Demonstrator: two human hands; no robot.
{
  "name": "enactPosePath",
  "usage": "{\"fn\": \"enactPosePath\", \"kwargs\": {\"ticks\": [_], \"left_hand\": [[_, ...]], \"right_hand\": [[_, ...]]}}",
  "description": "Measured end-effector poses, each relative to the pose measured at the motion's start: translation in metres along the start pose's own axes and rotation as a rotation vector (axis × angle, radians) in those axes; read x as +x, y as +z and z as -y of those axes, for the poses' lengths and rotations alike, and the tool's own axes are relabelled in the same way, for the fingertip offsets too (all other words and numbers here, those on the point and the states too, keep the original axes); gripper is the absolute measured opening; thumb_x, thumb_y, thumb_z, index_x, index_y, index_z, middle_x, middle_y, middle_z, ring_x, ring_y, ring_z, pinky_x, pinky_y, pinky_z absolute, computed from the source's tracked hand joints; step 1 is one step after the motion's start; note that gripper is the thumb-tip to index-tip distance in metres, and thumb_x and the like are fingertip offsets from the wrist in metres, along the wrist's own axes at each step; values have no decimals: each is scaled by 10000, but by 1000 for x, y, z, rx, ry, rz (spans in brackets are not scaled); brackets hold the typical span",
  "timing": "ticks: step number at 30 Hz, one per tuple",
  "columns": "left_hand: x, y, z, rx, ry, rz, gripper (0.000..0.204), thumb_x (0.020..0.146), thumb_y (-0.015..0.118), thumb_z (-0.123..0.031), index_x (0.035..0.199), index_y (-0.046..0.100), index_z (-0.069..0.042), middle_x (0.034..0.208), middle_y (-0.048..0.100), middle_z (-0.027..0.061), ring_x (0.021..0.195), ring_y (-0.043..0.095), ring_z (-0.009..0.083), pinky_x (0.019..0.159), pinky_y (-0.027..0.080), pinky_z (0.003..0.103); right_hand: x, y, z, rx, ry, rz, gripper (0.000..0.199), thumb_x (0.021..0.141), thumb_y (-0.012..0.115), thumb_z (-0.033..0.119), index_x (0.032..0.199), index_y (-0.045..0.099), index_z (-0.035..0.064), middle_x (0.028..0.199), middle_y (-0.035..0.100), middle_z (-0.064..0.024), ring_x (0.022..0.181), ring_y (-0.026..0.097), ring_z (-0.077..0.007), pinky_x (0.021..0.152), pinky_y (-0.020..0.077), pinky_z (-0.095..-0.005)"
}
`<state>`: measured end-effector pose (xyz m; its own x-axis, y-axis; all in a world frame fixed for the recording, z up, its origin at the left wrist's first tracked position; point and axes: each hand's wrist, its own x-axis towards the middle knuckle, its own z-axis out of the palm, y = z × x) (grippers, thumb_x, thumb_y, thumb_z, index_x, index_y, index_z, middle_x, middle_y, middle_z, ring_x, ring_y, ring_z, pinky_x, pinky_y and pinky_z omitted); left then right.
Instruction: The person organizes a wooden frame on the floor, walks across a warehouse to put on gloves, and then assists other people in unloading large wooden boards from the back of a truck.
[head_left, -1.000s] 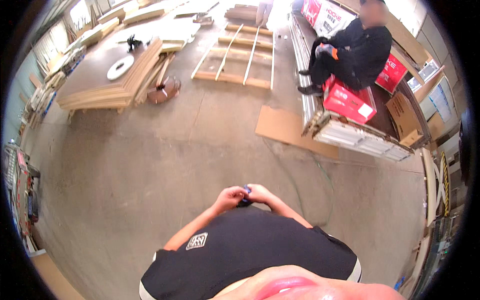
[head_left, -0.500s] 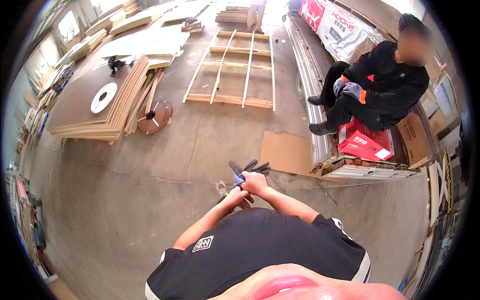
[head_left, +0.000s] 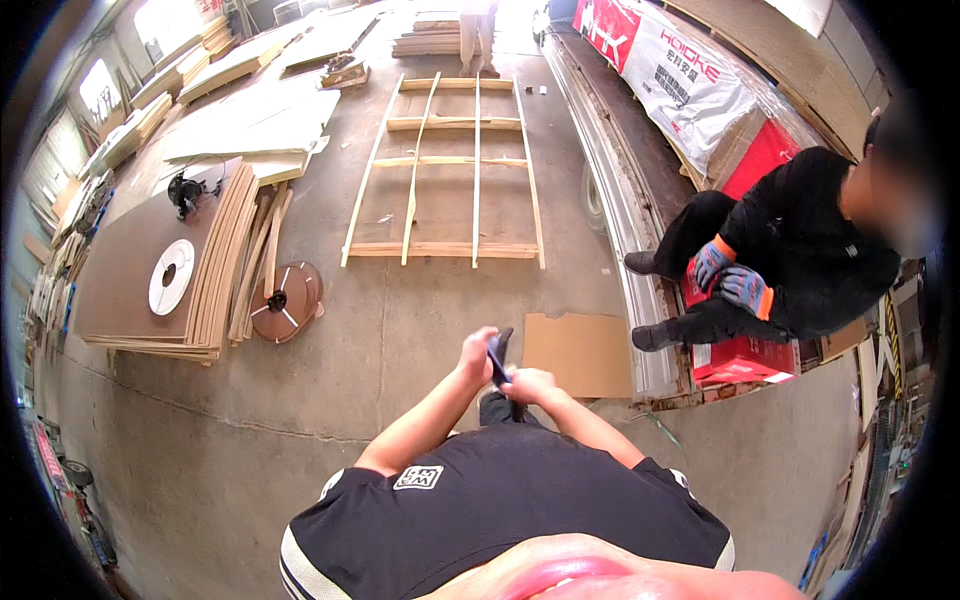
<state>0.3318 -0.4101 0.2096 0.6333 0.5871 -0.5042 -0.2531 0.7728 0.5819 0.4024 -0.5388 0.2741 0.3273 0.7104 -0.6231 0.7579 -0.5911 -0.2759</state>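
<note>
In front of my chest, a pair of dark gloves with blue cuffs (head_left: 497, 358) is stretched between my hands. My left hand (head_left: 477, 355) is closed on the upper part, its fingers wrapped round the cloth. Lower and to the right, my right hand (head_left: 533, 386) pinches the gloves near their lower end. How the two gloves lie over each other cannot be made out. Below my hands, one dark shoe or trouser leg (head_left: 495, 408) shows in part.
A person in black with grey-blue gloves (head_left: 745, 290) sits at right on a red box (head_left: 745, 362) on a truck bed. Flat cardboard (head_left: 575, 352) lies ahead on the floor. Beyond is a wooden frame (head_left: 445, 250). At left stand stacked brown boards (head_left: 130, 270) and a strap reel (head_left: 285, 318).
My left hand has risen from below the right hand to above it. The gloves, spread before, are now drawn into a narrow strip. My view has tilted upward.
</note>
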Motion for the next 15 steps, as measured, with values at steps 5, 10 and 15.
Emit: {"fn": "enactPosePath", "kwargs": {"ticks": [5, 10, 15], "left_hand": [[89, 53, -38, 1093, 749, 113, 282, 803, 551, -166, 964, 606, 58, 907, 636, 239, 890, 601, 373, 853, 472, 446], [179, 73, -63, 1548, 369, 214, 356, 792, 531, -234, 953, 619, 71, 956, 643, 283, 945, 603, 413, 847, 467, 446], [281, 67, -72, 1584, 916, 88, 232, 836, 611, -238, 814, 652, -11, 718, 621, 195, 701, 610, 343, 596, 444, 423]], "right_hand": [[124, -77, -16, 82, -46, -67, 409, 814, 622, 465, 1014, 744, 130, 1075, 727, -130, 1053, 681, -300, 853, 541, -434], [194, -150, -71, 276, 43, -139, 412, 819, 583, 504, 1032, 749, 193, 1074, 727, -98, 1037, 679, -305, 866, 531, -418], [210, -205, -63, 258, -192, -272, 358, 826, 585, 462, 921, 737, 152, 914, 734, -111, 902, 703, -308, 783, 545, -434]]}}
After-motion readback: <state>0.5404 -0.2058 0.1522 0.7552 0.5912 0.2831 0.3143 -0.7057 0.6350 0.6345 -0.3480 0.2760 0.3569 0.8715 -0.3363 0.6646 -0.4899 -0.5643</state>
